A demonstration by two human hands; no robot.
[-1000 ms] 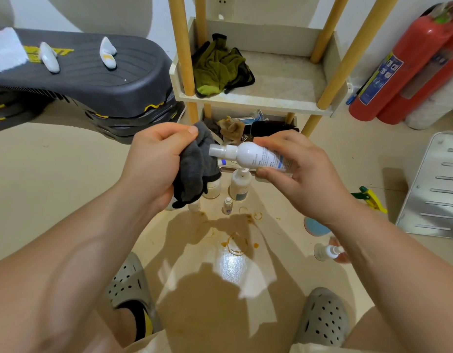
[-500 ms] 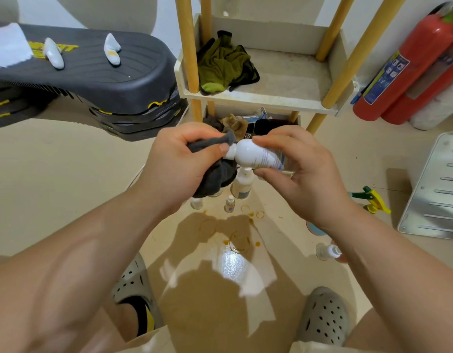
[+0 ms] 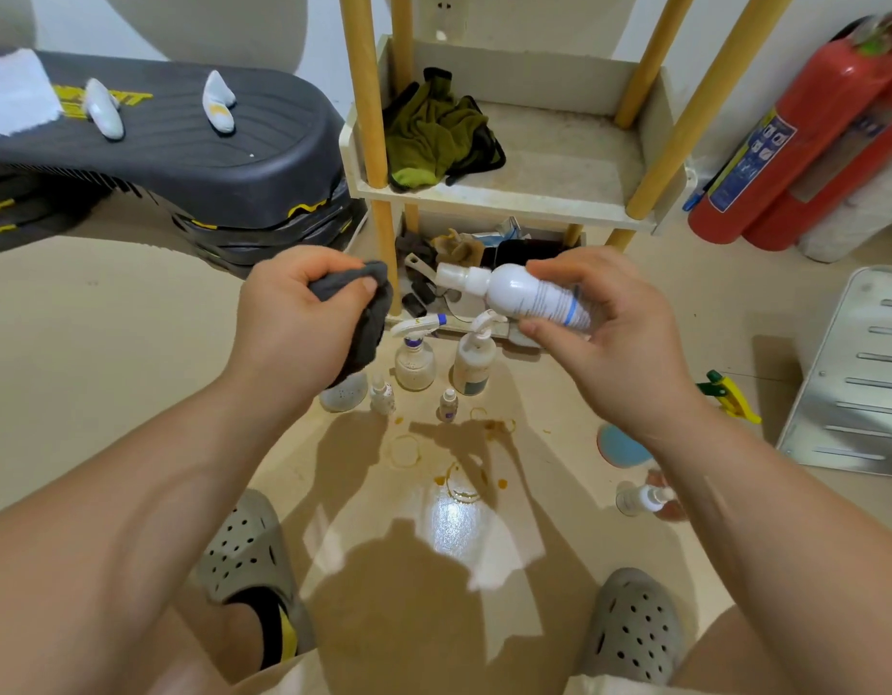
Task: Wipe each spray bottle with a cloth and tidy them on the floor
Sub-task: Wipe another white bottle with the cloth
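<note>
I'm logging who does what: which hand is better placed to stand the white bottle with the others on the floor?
Probably the right hand: its fingers hold the white spray bottle, above the standing bottles. The left hand grips the grey cloth, apart from the bottle.

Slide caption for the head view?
Right hand holds a white spray bottle sideways, apart from the grey cloth gripped in the left hand, above bottles standing on the floor.

Nothing legible: the fine print on the white plastic spray bottle (image 3: 524, 298) in my right grip (image 3: 609, 343) is blurred.
</note>
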